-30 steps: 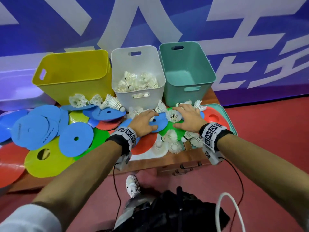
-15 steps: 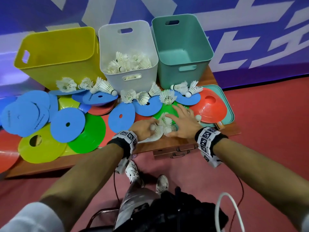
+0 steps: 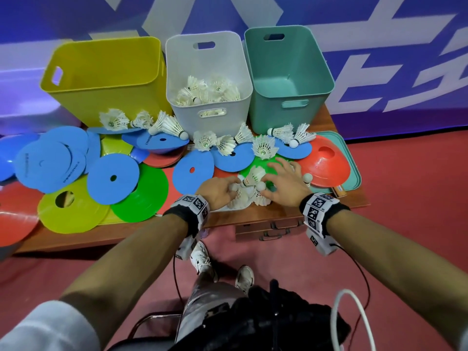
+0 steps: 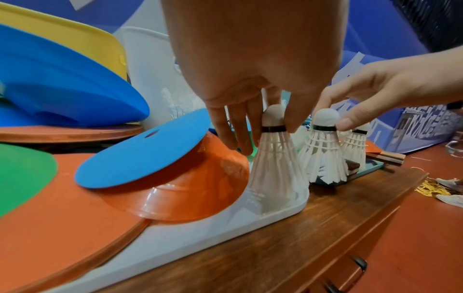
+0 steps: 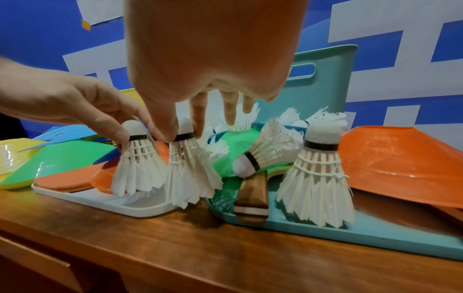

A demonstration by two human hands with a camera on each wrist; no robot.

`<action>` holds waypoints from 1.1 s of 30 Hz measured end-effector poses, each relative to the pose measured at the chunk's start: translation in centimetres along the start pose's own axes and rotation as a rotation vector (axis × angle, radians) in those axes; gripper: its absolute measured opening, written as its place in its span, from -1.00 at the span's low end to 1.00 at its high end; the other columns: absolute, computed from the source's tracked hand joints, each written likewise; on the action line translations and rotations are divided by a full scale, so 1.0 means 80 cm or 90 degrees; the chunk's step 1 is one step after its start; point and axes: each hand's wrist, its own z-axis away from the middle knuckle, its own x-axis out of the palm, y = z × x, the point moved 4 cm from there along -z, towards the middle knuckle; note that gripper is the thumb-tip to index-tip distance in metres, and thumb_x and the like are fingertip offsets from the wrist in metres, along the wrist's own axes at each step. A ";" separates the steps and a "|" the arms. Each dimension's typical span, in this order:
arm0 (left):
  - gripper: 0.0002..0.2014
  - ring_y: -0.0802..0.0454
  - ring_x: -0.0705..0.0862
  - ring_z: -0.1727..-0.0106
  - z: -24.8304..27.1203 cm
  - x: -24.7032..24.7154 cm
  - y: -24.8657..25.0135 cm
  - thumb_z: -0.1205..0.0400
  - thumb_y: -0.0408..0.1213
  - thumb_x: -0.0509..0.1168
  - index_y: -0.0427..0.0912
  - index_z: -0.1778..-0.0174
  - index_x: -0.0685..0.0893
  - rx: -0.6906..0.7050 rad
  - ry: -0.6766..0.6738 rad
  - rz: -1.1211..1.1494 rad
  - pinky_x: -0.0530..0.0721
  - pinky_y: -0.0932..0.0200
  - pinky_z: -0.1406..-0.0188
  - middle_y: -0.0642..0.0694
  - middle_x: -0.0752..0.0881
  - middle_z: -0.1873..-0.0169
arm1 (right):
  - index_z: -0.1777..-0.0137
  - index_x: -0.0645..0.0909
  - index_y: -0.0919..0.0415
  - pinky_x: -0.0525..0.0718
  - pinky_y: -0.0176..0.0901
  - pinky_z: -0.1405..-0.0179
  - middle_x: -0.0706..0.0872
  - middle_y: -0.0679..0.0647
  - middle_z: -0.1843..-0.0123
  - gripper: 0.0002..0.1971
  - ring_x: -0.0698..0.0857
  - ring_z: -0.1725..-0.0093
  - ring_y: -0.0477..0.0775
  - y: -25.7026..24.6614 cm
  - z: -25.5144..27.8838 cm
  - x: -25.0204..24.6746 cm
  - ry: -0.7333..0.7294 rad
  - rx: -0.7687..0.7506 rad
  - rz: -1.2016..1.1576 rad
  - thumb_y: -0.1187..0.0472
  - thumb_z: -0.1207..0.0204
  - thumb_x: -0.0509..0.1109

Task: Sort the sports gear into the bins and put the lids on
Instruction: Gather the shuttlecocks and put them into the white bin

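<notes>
The table (image 3: 266,219) carries three bins along its far side: yellow bin (image 3: 106,72) at 11 o'clock, white bin (image 3: 210,107) at 12 holding shuttlecocks, teal bin (image 3: 288,79) at 1. Only the wrist views show the lids: my left hand (image 4: 250,59) pinches the cork band of a shuttlecock (image 4: 275,158) standing on the white lid (image 4: 250,216); my right hand (image 5: 208,49) pinches a second shuttlecock (image 5: 190,168) at that lid's edge, beside the teal lid (image 5: 350,234). Half a second ago both hands lay flatter over this cluster. The lids sit at the table's near edge; bare wood remains at 6 o'clock.
</notes>
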 end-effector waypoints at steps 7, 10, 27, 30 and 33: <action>-0.57 -0.18 0.67 -0.17 0.006 -0.008 -0.009 -0.69 -0.11 0.22 0.07 -0.51 0.46 0.008 0.019 0.005 0.58 0.05 -0.12 -0.15 0.73 -0.14 | -0.27 0.64 -0.09 -0.11 0.22 -0.59 0.32 0.05 -0.63 -0.63 0.00 -0.69 0.12 -0.010 0.006 -0.008 -0.003 0.003 -0.017 -0.16 -0.52 0.33; -0.56 -0.18 0.68 -0.17 0.007 -0.010 -0.004 -0.68 -0.09 0.22 0.08 -0.52 0.45 0.018 0.025 -0.004 0.61 0.02 -0.14 -0.14 0.74 -0.16 | -0.28 0.63 -0.10 -0.10 0.20 -0.58 0.33 0.04 -0.63 -0.63 0.00 -0.69 0.11 -0.008 0.012 -0.009 -0.004 0.012 -0.022 -0.16 -0.52 0.33; -0.55 -0.17 0.65 -0.21 0.000 -0.005 0.020 -0.69 -0.10 0.20 0.05 -0.54 0.42 0.049 0.029 -0.020 0.55 0.04 -0.07 -0.13 0.72 -0.17 | -0.28 0.64 -0.05 -0.08 0.07 -0.53 0.37 0.03 -0.60 -0.63 0.05 -0.67 0.08 0.006 0.034 -0.009 0.015 0.032 -0.073 -0.14 -0.52 0.35; -0.57 -0.17 0.65 -0.18 -0.001 0.000 0.022 -0.69 -0.11 0.21 0.05 -0.51 0.44 0.055 0.024 -0.026 0.51 0.07 0.01 -0.13 0.73 -0.12 | -0.32 0.62 -0.01 -0.06 0.01 -0.52 0.42 0.01 -0.57 -0.61 0.11 -0.65 0.06 0.007 0.040 -0.003 0.032 0.032 -0.091 -0.11 -0.55 0.34; -0.65 -0.17 0.66 -0.13 -0.002 0.003 0.024 -0.70 -0.11 0.20 0.03 -0.42 0.50 0.058 0.028 -0.014 0.48 0.11 0.08 -0.15 0.73 -0.06 | -0.28 0.61 0.00 -0.02 -0.09 -0.46 0.54 -0.05 -0.45 -0.66 0.22 -0.59 0.02 0.006 0.043 -0.002 0.076 0.028 -0.133 -0.08 -0.56 0.33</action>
